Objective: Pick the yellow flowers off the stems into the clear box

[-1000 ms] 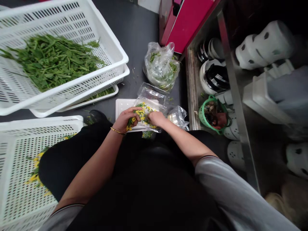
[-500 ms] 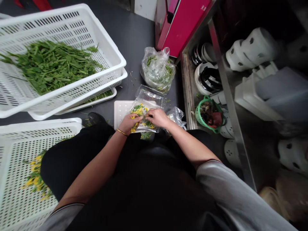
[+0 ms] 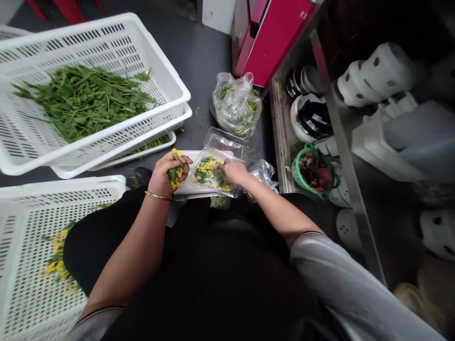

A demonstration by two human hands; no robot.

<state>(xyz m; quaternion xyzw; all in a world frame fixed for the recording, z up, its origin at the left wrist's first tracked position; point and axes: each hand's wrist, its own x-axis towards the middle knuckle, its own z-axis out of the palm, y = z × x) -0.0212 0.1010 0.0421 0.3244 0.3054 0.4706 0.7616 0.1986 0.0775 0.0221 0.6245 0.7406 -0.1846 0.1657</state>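
Note:
My left hand [image 3: 167, 171] is closed around a bunch of yellow-flowered green stems [image 3: 175, 169], held up left of a clear plastic box. That clear plastic box [image 3: 224, 141] has its lid folded back and holds yellow flowers and green stems [image 3: 206, 169]. It rests on a white board [image 3: 188, 189]. My right hand [image 3: 232, 171] reaches down into the right side of the box, at the flowers. Its fingertips are blurred, and what they touch or hold cannot be made out.
White perforated baskets [image 3: 156, 80] with green leafy stems stand at the left. Another white basket [image 3: 24, 265] holds yellow flowers [image 3: 59, 258]. A plastic bag of greens [image 3: 236, 106] lies ahead. At the right are a green basket [image 3: 302, 177] and a metal shelf [image 3: 350, 184] with white containers.
My left hand has moved left and up, away from the box, with a bunch of flowered stems in it. My right hand stays at the box, lower and blurred. The view has shifted slightly.

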